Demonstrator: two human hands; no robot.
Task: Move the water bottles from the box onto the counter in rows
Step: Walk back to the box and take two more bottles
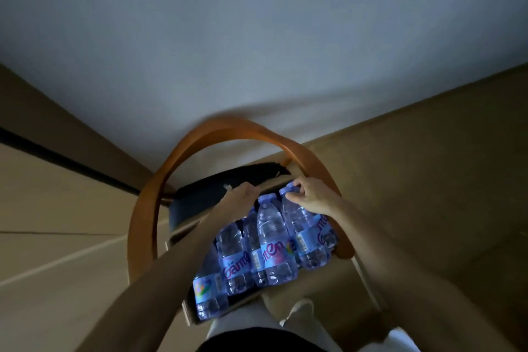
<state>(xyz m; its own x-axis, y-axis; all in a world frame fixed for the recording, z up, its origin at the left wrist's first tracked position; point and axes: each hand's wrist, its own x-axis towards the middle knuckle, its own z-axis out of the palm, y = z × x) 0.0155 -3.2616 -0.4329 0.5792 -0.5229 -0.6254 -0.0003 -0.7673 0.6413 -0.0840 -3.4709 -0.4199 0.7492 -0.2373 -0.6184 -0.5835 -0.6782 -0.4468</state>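
Dim, slightly blurred view looking down from the head camera. In the lower centre of the frame an open cardboard box [191,312] rests on the dark seat [200,194] of a chair with a curved orange-brown wooden back rail [228,130]. The box holds clear plastic water bottles [274,243] lying packed side by side, caps pointing toward the upper part of the frame. Each has a pale lilac cap and a light blue label. The label lettering is red-purple script; only fragments read, roughly "Gam" on one bottle and "men" on the next, so the brand name cannot be confirmed. A barcode strip shows on the bottle furthest right, and a coloured flower-like mark on the bottle at lower left.

The right hand [310,194] pinches the neck of the rightmost bottle just below its cap [287,188], fingers curled round it. The left hand [243,194] reaches to the far edge of the box, beside the bottle caps; its fingers are hidden, so its grip cannot be told.

Pale trousers and a light shoe [300,308] show at the bottom edge. A tan floor lies around the chair and a grey-white wall fills the upper half.
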